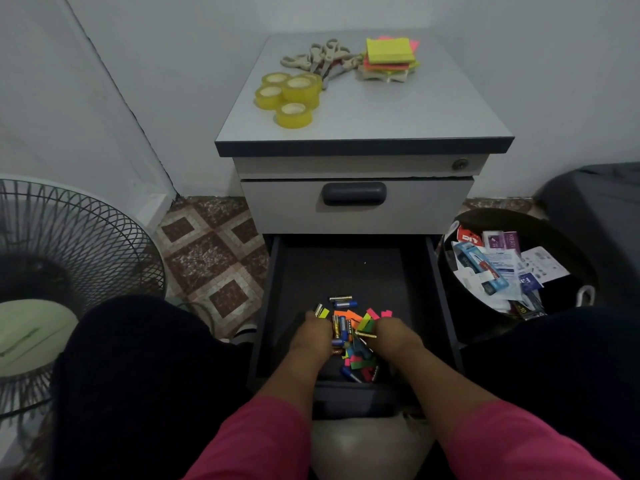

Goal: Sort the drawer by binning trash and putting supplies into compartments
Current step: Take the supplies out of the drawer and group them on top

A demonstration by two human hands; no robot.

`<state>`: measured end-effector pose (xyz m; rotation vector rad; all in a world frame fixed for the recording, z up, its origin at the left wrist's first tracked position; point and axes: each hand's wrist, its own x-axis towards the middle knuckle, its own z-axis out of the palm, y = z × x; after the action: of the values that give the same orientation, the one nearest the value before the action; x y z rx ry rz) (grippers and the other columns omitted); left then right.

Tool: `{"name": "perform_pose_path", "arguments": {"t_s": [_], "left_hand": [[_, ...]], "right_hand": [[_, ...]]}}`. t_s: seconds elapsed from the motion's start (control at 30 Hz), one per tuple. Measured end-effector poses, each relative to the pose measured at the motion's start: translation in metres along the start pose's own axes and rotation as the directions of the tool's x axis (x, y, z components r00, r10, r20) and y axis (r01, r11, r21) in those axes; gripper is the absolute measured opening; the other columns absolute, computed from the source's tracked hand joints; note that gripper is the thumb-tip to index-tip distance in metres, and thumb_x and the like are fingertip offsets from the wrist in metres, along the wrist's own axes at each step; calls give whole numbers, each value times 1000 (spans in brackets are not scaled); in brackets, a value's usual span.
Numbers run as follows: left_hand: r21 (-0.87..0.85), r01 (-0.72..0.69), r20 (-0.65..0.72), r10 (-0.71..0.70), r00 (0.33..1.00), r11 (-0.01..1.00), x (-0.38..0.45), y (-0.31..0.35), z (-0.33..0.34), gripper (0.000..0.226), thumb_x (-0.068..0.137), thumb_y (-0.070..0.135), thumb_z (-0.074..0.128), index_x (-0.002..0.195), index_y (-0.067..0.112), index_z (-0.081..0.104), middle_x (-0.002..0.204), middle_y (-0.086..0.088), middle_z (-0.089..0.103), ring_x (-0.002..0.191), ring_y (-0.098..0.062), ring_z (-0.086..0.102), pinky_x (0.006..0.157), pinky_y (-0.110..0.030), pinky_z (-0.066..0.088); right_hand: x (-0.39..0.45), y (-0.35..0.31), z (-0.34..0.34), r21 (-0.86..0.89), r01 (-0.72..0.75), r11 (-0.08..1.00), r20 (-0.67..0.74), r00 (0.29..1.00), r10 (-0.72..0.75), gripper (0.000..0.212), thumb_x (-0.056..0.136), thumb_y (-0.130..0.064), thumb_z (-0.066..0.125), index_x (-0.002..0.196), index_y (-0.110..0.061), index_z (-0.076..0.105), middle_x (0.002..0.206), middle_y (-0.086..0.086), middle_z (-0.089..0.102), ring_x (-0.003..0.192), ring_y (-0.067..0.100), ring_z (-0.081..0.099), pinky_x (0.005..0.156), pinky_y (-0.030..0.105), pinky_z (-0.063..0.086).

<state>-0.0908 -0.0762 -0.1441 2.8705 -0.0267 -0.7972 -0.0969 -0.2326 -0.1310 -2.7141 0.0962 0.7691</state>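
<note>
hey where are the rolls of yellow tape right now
In the head view, the tape rolls sit clustered on top of the cabinet, toward its left side, just left of the scissors and well above the open drawer.

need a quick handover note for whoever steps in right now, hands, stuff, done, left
Left hand and right hand: both down in the open bottom drawer, knuckles up at either side of the mixed pile of batteries and coloured sticky flags; grip hidden.
Done: packaging is in the black bin; tape rolls, scissors and sticky notes sit on the cabinet top.
Left: separate batteries from flags, return supplies to compartments.
</note>
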Motion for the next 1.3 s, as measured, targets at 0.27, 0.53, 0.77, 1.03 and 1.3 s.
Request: {"name": "perform_pose_path", "arguments": {"t_s": [0.27,0.53,0.77,1.03,1.3], "left_hand": [[12,25,30,-25,999,1000,4,1,-1,31,88,14,64,119,10,61,122,-12,55,109,-27,58,90,-34,48],[-34,13,-3,-13,1000,999,1,0,-2,30,92,13,57,121,10,59,127,-11,47,111,-29,56,95,-37,48],[-354,5,-76,-34,997,935,-8,2,-28,22,93,23,55,111,14,64,105,-10,64,98,-26,61,83,-33,48],[-713,-269,-480,-171,860,647,-36,20,-101,14,98,20,50,104,14,61,94,-6,61,84,-19,58,68,-29,43],[-435,-489,-834,-134,536,756,-65,54,-222,21,99,25,48,110,12,58,100,3,42,89,-11,44,74,-25,33]], "right_hand": [[1,-5,3,-105,20,994,68,998,-12,23,91,-23,60,113,-15,62,111,4,62,105,20,59,90,32,49],[-2,0,-2,38,-43,998,15,999,42,21,93,-24,54,107,-12,63,108,8,62,96,21,60,77,28,47],[-2,-5,-16,305,-46,951,-32,998,59,19,90,-24,60,86,-6,66,76,4,58,77,19,58,65,28,44],[-32,-45,-79,647,245,722,-393,918,41,13,91,-22,60,95,-14,68,78,2,65,70,15,60,61,26,45],[-74,-92,-193,375,599,708,-808,586,-67,15,94,-26,56,95,-16,66,83,-1,62,76,11,57,64,23,43]]}}
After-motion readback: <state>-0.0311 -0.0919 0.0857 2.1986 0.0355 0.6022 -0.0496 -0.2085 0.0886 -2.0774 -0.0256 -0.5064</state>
